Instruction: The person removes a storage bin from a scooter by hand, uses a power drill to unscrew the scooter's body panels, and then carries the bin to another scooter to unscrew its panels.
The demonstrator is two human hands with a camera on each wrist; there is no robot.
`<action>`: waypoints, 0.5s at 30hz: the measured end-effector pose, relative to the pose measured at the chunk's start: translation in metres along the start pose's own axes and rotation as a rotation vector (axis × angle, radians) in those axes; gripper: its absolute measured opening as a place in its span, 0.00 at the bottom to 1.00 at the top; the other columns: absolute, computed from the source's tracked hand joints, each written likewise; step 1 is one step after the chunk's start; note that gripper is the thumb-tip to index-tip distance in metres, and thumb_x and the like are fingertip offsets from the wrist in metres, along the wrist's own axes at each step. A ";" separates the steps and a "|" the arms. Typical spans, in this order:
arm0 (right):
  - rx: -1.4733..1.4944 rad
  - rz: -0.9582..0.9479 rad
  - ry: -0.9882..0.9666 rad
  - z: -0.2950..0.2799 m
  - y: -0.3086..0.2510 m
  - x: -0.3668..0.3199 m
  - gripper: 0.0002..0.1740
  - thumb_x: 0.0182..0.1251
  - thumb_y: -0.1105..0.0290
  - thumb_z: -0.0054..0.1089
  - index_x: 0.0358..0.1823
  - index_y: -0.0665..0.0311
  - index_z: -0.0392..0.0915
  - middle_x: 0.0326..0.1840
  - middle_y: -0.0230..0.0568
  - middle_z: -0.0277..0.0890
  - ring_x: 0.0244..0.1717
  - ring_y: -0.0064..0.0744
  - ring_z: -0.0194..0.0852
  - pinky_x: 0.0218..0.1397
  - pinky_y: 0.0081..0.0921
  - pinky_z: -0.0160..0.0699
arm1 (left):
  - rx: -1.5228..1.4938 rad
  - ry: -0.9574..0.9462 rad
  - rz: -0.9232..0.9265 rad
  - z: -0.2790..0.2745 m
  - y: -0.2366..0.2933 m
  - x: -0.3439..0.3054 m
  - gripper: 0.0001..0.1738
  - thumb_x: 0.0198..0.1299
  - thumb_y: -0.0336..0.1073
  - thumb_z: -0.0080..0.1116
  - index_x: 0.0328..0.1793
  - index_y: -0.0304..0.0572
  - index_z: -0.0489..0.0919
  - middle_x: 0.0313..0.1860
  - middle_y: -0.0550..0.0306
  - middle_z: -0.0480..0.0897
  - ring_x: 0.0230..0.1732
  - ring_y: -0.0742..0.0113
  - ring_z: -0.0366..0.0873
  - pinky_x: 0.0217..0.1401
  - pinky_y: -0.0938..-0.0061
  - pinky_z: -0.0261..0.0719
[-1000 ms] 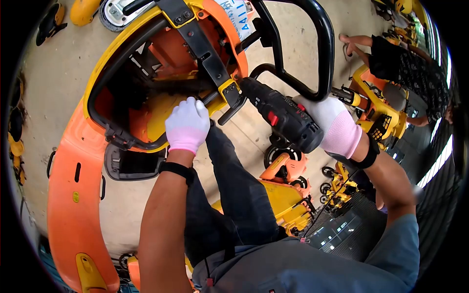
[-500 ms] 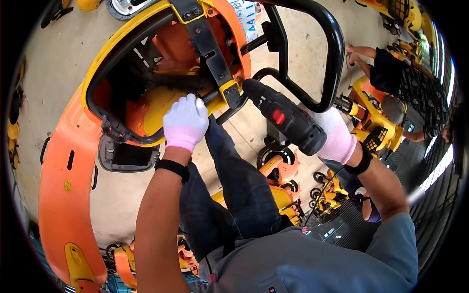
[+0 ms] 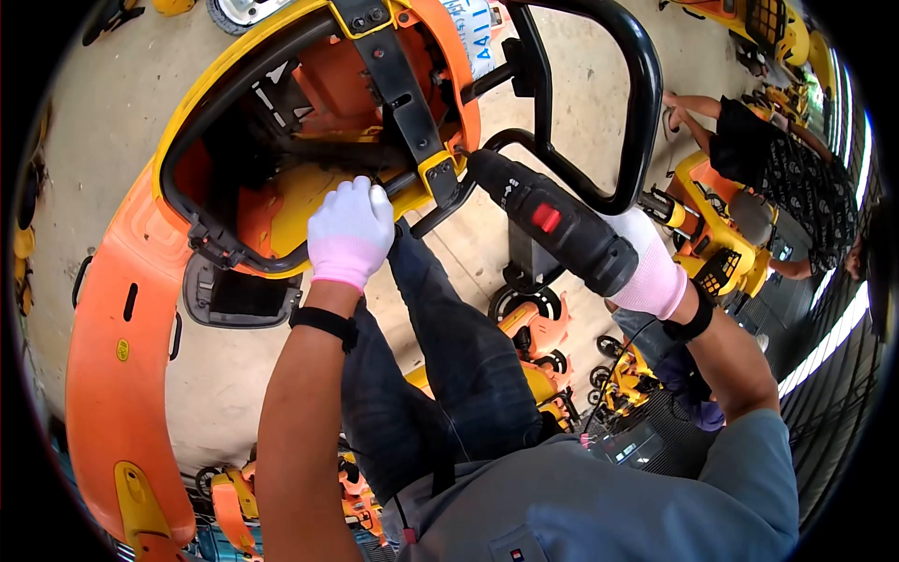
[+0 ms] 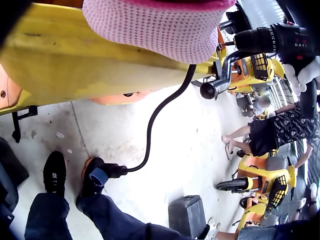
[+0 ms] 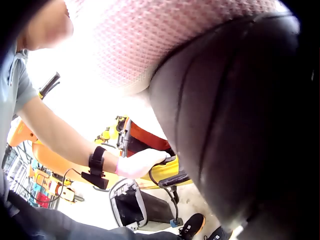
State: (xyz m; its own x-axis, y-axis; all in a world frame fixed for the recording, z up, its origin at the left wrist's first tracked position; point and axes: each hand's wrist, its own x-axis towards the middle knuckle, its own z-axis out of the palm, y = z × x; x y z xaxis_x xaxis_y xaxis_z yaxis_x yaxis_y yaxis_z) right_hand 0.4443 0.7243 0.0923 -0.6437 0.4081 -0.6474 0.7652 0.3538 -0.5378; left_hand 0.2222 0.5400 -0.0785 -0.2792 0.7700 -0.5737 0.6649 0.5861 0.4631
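Observation:
My gloved left hand [image 3: 351, 229] curls over the near rim [image 3: 403, 184] of an open compartment in an orange-and-yellow scooter body [image 3: 131, 337]. In the right wrist view this hand [image 5: 142, 163] grips that edge close to a black cable. My gloved right hand [image 3: 648, 267] holds a black cordless drill [image 3: 552, 220] by its handle; the left wrist view shows the fingers [image 4: 305, 77] wrapped round it. The drill's bit points at the corner bracket [image 3: 438, 176], where a black strap [image 3: 398, 98] and bent tube frame [image 3: 641, 103] meet the body.
A black cable [image 4: 152, 120] with a plug hangs below the rim beside my shoes. A dark bin [image 4: 186, 216] stands on the floor. Another person [image 3: 787, 169] is at the right, near yellow scooters [image 3: 716, 220]. A white plate with blue writing [image 3: 473, 37] lies beyond the body.
The head view has shifted a little. The drill has turned slightly, its rear end coming right and its red switch showing more. My left hand keeps its place on the rim.

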 end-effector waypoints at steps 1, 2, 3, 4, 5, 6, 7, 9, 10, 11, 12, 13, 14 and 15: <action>0.026 0.009 -0.023 -0.002 -0.001 0.000 0.18 0.54 0.60 0.71 0.41 0.62 0.80 0.30 0.51 0.79 0.34 0.57 0.80 0.37 0.41 0.79 | -0.008 0.010 -0.006 -0.001 0.000 -0.001 0.16 0.72 0.43 0.41 0.48 0.42 0.77 0.42 0.45 0.82 0.47 0.46 0.80 0.49 0.54 0.79; 0.026 0.008 -0.022 -0.002 0.000 -0.001 0.18 0.54 0.60 0.71 0.41 0.62 0.80 0.30 0.51 0.79 0.34 0.57 0.80 0.37 0.41 0.79 | -0.016 0.020 -0.012 -0.001 0.000 -0.001 0.17 0.72 0.43 0.42 0.53 0.42 0.78 0.45 0.44 0.82 0.49 0.46 0.80 0.51 0.55 0.79; 0.026 -0.020 -0.010 -0.003 0.002 -0.001 0.18 0.53 0.61 0.72 0.42 0.62 0.80 0.30 0.51 0.79 0.34 0.57 0.80 0.37 0.40 0.80 | -0.015 0.022 -0.010 0.003 -0.002 -0.001 0.17 0.72 0.43 0.42 0.53 0.42 0.78 0.45 0.44 0.82 0.49 0.46 0.80 0.51 0.55 0.79; 0.028 -0.048 0.001 -0.003 0.003 -0.001 0.19 0.52 0.61 0.73 0.42 0.62 0.80 0.31 0.51 0.79 0.34 0.57 0.80 0.38 0.40 0.80 | -0.087 0.182 0.044 0.007 -0.005 -0.001 0.17 0.70 0.41 0.46 0.57 0.41 0.77 0.48 0.44 0.82 0.49 0.46 0.80 0.52 0.56 0.79; 0.029 -0.050 0.002 -0.005 -0.001 -0.002 0.19 0.52 0.61 0.73 0.42 0.62 0.80 0.31 0.51 0.79 0.34 0.57 0.80 0.38 0.40 0.80 | -0.157 0.342 0.097 0.011 -0.007 -0.002 0.19 0.69 0.39 0.49 0.62 0.40 0.77 0.51 0.44 0.82 0.50 0.46 0.80 0.52 0.56 0.78; 0.046 0.002 -0.035 -0.009 -0.007 -0.002 0.19 0.52 0.62 0.73 0.43 0.63 0.80 0.32 0.51 0.79 0.35 0.57 0.80 0.39 0.38 0.80 | -0.154 0.345 0.097 0.013 -0.008 -0.002 0.19 0.69 0.39 0.49 0.62 0.40 0.77 0.51 0.44 0.82 0.50 0.46 0.80 0.52 0.56 0.78; 0.062 0.054 -0.073 -0.010 -0.011 -0.003 0.19 0.53 0.63 0.73 0.43 0.64 0.80 0.32 0.51 0.80 0.35 0.56 0.80 0.40 0.37 0.80 | -0.128 0.495 0.165 0.009 -0.007 -0.004 0.20 0.67 0.36 0.53 0.63 0.40 0.76 0.49 0.46 0.81 0.47 0.48 0.80 0.51 0.57 0.78; 0.083 0.048 -0.064 -0.008 -0.007 -0.005 0.19 0.53 0.64 0.73 0.44 0.64 0.80 0.33 0.51 0.80 0.36 0.56 0.80 0.41 0.37 0.80 | -0.099 0.644 0.236 0.000 -0.001 -0.008 0.22 0.64 0.32 0.58 0.64 0.39 0.76 0.48 0.47 0.80 0.45 0.49 0.80 0.49 0.59 0.77; 0.105 0.049 -0.059 -0.007 -0.006 -0.007 0.19 0.54 0.66 0.73 0.45 0.65 0.80 0.34 0.51 0.80 0.37 0.56 0.81 0.42 0.36 0.80 | -0.213 0.565 0.241 -0.008 0.011 -0.012 0.23 0.61 0.30 0.61 0.64 0.39 0.76 0.46 0.49 0.79 0.42 0.52 0.79 0.47 0.61 0.77; 0.108 0.054 -0.060 -0.006 -0.006 -0.009 0.19 0.54 0.66 0.73 0.45 0.65 0.80 0.34 0.51 0.80 0.37 0.56 0.81 0.42 0.36 0.80 | -0.327 0.483 0.246 -0.014 0.022 -0.015 0.25 0.58 0.27 0.64 0.64 0.39 0.76 0.44 0.50 0.78 0.40 0.54 0.78 0.45 0.63 0.77; 0.113 0.082 -0.076 -0.007 -0.008 -0.008 0.20 0.55 0.67 0.72 0.48 0.66 0.80 0.35 0.51 0.80 0.37 0.56 0.81 0.43 0.35 0.80 | -0.361 0.476 0.262 -0.019 0.033 -0.013 0.26 0.55 0.26 0.66 0.63 0.40 0.77 0.41 0.52 0.77 0.37 0.58 0.77 0.43 0.66 0.76; 0.119 0.109 -0.092 -0.007 -0.009 -0.009 0.20 0.55 0.69 0.71 0.50 0.67 0.79 0.36 0.51 0.80 0.38 0.55 0.81 0.44 0.35 0.80 | -0.420 0.445 0.275 -0.023 0.043 -0.008 0.24 0.56 0.27 0.66 0.60 0.42 0.79 0.41 0.52 0.77 0.37 0.55 0.77 0.43 0.65 0.76; 0.119 0.109 -0.090 -0.003 -0.007 -0.010 0.20 0.55 0.69 0.71 0.50 0.67 0.79 0.36 0.51 0.80 0.38 0.55 0.81 0.44 0.35 0.80 | -0.403 0.431 0.306 -0.025 0.050 -0.003 0.22 0.56 0.28 0.66 0.59 0.42 0.80 0.41 0.52 0.78 0.38 0.53 0.78 0.44 0.64 0.76; 0.223 0.103 -0.038 0.003 -0.003 -0.012 0.21 0.56 0.70 0.71 0.52 0.67 0.79 0.37 0.52 0.80 0.38 0.55 0.81 0.45 0.34 0.80 | -0.386 0.417 0.339 -0.025 0.056 0.002 0.21 0.56 0.29 0.66 0.57 0.43 0.81 0.41 0.52 0.78 0.39 0.52 0.78 0.45 0.63 0.77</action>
State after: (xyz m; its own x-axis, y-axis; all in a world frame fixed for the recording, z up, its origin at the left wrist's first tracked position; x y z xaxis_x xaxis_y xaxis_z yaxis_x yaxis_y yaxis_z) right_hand 0.4499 0.7161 0.1002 -0.5644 0.3988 -0.7228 0.8128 0.1158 -0.5709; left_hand 0.2413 0.5803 -0.0368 -0.3950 0.9152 -0.0798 0.4887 0.2829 0.8253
